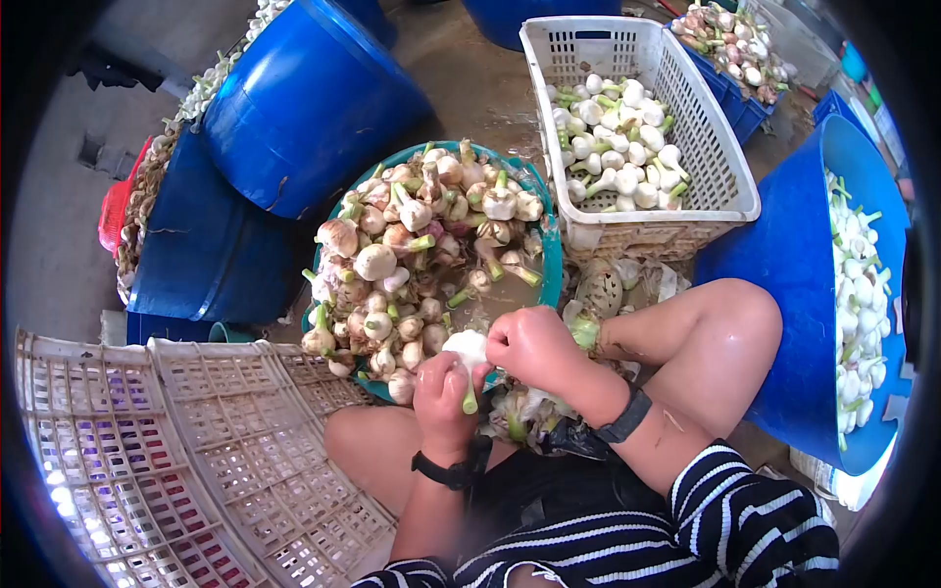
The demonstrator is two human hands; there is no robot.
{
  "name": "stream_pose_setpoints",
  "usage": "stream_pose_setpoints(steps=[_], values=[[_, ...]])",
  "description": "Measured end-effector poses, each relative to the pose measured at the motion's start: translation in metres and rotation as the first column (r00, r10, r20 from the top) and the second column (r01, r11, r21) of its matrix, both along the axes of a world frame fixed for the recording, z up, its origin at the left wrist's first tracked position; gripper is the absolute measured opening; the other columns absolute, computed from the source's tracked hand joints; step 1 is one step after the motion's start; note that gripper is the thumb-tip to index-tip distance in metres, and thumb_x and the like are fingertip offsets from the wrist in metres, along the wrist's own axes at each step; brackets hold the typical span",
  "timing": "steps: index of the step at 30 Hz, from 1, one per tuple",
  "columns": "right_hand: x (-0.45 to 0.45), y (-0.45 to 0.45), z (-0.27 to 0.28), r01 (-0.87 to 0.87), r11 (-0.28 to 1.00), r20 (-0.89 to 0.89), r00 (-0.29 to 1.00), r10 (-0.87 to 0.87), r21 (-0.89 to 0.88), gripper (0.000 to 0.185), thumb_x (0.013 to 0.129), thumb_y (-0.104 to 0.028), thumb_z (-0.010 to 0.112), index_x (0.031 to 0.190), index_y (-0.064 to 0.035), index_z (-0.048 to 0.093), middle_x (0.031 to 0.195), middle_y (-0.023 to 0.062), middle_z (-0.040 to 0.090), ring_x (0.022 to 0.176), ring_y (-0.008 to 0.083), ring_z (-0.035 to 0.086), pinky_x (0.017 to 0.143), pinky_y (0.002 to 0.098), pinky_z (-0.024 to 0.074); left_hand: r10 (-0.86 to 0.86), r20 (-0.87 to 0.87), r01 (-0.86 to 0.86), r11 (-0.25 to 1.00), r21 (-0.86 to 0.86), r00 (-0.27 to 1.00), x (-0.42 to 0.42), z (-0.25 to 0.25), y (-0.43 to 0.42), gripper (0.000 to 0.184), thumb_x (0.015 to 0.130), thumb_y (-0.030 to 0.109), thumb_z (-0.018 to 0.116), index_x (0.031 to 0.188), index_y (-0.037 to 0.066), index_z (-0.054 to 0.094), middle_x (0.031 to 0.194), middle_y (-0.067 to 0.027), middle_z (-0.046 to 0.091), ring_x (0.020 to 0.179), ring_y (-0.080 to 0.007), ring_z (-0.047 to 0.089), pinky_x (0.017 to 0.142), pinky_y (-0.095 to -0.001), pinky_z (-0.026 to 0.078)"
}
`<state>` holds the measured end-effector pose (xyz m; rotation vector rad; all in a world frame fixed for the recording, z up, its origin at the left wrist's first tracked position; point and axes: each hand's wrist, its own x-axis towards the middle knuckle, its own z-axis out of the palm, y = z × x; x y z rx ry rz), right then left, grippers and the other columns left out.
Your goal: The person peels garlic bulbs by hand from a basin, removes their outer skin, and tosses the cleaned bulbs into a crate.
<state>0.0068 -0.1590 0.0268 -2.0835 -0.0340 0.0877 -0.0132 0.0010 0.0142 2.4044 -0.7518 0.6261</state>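
Note:
My left hand [444, 400] is closed around a white garlic bulb [465, 344], whose short green stem pokes out below the fingers. Right beside the bulb, my right hand [532, 345] is curled into a closed grip; whatever it holds, if anything, is hidden by the fingers. Just beyond both hands sits a round green basin [553, 230] heaped with unpeeled garlic [375, 262], brown skins and cut green stems showing. Loose garlic peelings [520, 410] lie between my legs, below my right hand.
A white plastic crate [667, 218] with peeled bulbs stands ahead to the right. A blue tub [760, 269] at right holds more white garlic. Large blue barrels [304, 103] stand at upper left, and a slatted white crate [196, 461] is by my left side.

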Motion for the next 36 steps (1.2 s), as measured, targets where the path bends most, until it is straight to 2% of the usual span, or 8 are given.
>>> stream_pose_setpoints(steps=[4, 6, 9, 16, 23, 27, 31, 36], values=[[-0.006, -0.016, -0.043, -0.067, 0.983, -0.117, 0.992, 0.048, -0.171, 0.012, 0.065, -0.016, 0.057, 0.063, -0.0057, 0.063, 0.061, 0.0144, 0.058, 0.059, 0.0324, 0.058, 0.057, 0.0402, 0.0474, 0.176, -0.119, -0.203, 0.937, -0.285, 0.977, -0.004, -0.007, -0.004, 0.016, 0.077, 0.008, 0.063, 0.079, 0.003, 0.047, 0.086, -0.0070, 0.056, 0.072, -0.0226, 0.055, 0.059, -0.0345, 0.045], [-0.021, -0.036, -0.072, -0.077, 0.893, -0.095, 0.995, 0.039, -0.443, 0.013, 0.069, -0.019, 0.058, 0.068, -0.0068, 0.062, 0.064, 0.0136, 0.060, 0.061, 0.0323, 0.060, 0.056, 0.0394, 0.0476, -0.078, -0.745, -0.702, 0.284, -0.653, 0.662, -0.001, -0.010, -0.001, 0.014, 0.086, 0.017, 0.051, 0.086, 0.004, 0.052, 0.080, -0.0038, 0.057, 0.069, -0.0173, 0.055, 0.053, -0.0300, 0.044], [-0.026, -0.053, -0.081, -0.231, 0.685, -0.264, 0.963, 0.059, -0.691, 0.020, 0.074, -0.026, 0.056, 0.080, -0.0065, 0.061, 0.071, 0.0141, 0.061, 0.066, 0.0330, 0.060, 0.059, 0.0414, 0.0474, -0.508, -0.693, -0.804, -0.001, -0.594, 0.512, 0.006, -0.006, 0.011, 0.024, 0.090, 0.027, 0.043, 0.093, 0.007, 0.054, 0.076, -0.0027, 0.058, 0.066, -0.0144, 0.055, 0.048, -0.0256, 0.041], [-0.017, 0.016, -0.022, -0.165, 0.954, 0.344, 0.906, 0.247, -0.251, 0.027, 0.082, -0.029, 0.053, 0.070, -0.0047, 0.053, 0.065, 0.0109, 0.055, 0.064, 0.0270, 0.060, 0.055, 0.0358, 0.0485, -0.527, -0.753, -0.883, 0.010, -0.469, 0.395, 0.011, -0.014, -0.005, 0.023, 0.088, 0.028, 0.043, 0.091, 0.009, 0.056, 0.076, -0.0011, 0.059, 0.058, -0.0112, 0.052, 0.045, -0.0229, 0.039], [0.000, -0.035, -0.064, -0.231, 0.930, -0.212, 0.962, 0.173, -0.287, 0.022, 0.079, -0.027, 0.057, 0.078, -0.0054, 0.060, 0.077, 0.0115, 0.060, 0.070, 0.0312, 0.059, 0.062, 0.0383, 0.0486, -0.777, -0.612, -0.972, 0.000, -0.236, 0.149, 0.009, -0.039, 0.038, 0.026, 0.086, 0.033, 0.045, 0.089, 0.009, 0.058, 0.070, -0.0023, 0.059, 0.047, -0.0099, 0.048, 0.039, -0.0196, 0.039], [-0.016, 0.019, -0.037, -0.126, 0.986, 0.410, 0.909, 0.070, 0.110, 0.026, 0.079, -0.023, 0.061, 0.097, -0.0044, 0.062, 0.082, 0.0142, 0.060, 0.072, 0.0321, 0.058, 0.066, 0.0365, 0.0483, -0.718, -0.668, -0.977, -0.080, -0.200, 0.195, 0.016, -0.035, 0.015, 0.027, 0.088, 0.032, 0.044, 0.089, 0.008, 0.057, 0.066, -0.0004, 0.056, 0.048, -0.0082, 0.049, 0.041, -0.0184, 0.041], [-0.009, 0.033, -0.064, -0.096, 0.987, 0.395, 0.918, 0.038, 0.129, 0.023, 0.082, -0.017, 0.059, 0.100, -0.0018, 0.059, 0.081, 0.0114, 0.061, 0.071, 0.0243, 0.059, 0.065, 0.0317, 0.0483, -0.809, -0.580, -0.986, 0.003, -0.169, 0.097, 0.009, -0.049, 0.021, 0.026, 0.088, 0.031, 0.043, 0.088, 0.008, 0.056, 0.066, 0.0006, 0.054, 0.049, -0.0071, 0.048, 0.042, -0.0182, 0.043], [-0.005, 0.009, -0.103, 0.258, 0.777, -0.294, 0.951, -0.098, 0.575, 0.013, 0.086, -0.009, 0.051, 0.087, 0.0011, 0.059, 0.078, 0.0045, 0.060, 0.070, 0.0109, 0.056, 0.061, 0.0273, 0.0459, -0.787, -0.610, -0.984, 0.015, -0.175, 0.096, 0.014, -0.046, 0.016, 0.025, 0.087, 0.028, 0.041, 0.087, 0.008, 0.055, 0.065, 0.0002, 0.052, 0.049, -0.0081, 0.047, 0.040, -0.0197, 0.039]])
